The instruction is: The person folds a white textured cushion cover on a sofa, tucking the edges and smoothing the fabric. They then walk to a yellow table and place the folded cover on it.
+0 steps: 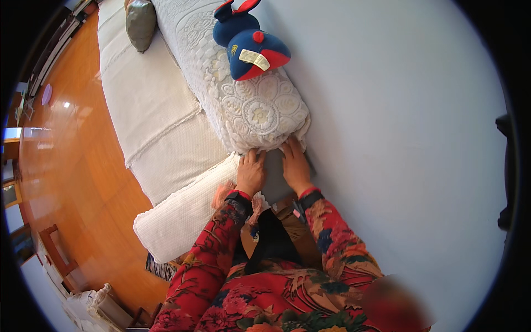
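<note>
A white quilted cover with raised floral embroidery lies over the long back cushion of a sofa, against the wall. At its near end my left hand grips the hem on the left side. My right hand has hold of the same hem by the wall, its fingertips partly hidden in the cloth. Between my hands shows a bare grey surface of the sofa. A plush toy in dark blue and red, with a white tag, rests on top of the cover.
Cream seat covers run along the sofa, with a covered armrest to my left. A grey-green cushion lies at the far end. The pale wall rises on the right; a glossy wooden floor extends left.
</note>
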### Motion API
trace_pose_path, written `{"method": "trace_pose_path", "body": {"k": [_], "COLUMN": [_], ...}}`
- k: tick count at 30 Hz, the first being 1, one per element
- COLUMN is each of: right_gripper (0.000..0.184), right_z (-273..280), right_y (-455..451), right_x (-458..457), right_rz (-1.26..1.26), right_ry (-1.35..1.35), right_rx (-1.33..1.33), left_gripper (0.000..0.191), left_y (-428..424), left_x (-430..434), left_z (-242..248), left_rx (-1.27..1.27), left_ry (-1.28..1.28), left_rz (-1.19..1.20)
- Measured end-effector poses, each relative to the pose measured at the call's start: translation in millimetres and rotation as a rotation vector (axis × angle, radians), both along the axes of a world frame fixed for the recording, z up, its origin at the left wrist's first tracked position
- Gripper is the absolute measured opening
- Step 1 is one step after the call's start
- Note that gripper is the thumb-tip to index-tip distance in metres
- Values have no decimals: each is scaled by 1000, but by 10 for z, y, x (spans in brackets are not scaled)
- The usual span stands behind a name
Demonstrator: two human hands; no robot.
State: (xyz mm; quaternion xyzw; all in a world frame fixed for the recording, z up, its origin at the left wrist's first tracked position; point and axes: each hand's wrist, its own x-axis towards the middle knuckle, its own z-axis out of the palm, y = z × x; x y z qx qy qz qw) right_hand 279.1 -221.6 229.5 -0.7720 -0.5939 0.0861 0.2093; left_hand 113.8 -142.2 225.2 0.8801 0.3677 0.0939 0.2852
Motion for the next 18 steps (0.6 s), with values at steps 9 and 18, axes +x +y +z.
{"method": "trace_pose_path", "body": {"k": [9, 18], "right_gripper": [51, 33], "right_z": [-81, -19], "right_y": [40, 242], "right_x": [-168, 21], "right_rz": [-53, 49], "right_ry": [91, -4], "right_rx": [-122, -219], "left_gripper": [55, 56], "left_y": [-99, -146], "left_x": [61, 56], "left_z": [99, -37], "left_rx": [83, 80], "left_ry": [58, -74], "left_rz": [-9, 60]}}
